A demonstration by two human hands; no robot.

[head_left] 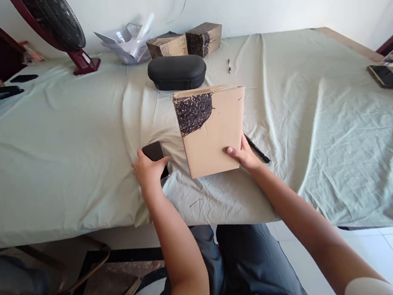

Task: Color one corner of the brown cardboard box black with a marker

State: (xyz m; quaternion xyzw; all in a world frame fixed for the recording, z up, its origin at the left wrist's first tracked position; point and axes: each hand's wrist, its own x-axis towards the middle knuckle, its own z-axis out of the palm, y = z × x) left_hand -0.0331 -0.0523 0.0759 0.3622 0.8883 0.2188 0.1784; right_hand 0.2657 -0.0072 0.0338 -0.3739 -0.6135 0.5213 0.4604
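Observation:
My right hand (245,155) holds a flat cardboard box (213,141) by its lower right edge, thumb on the front and the other fingers hidden behind. The box is tilted up above the table, and dense black scribble covers its upper left corner. To the left, my left hand (150,169) reaches over a dark phone (154,151) lying on the cloth, with thumb and fingers at its two sides. Partly hidden behind my right hand is a thin black object (259,150), whose kind I cannot make out.
A pale green cloth (76,147) covers the table. Beyond the box are a black zip case (177,72), two scribbled cartons (204,39), a pen (229,65), a translucent basket (130,48) and a fan (83,61). Another phone (385,76) lies at far right.

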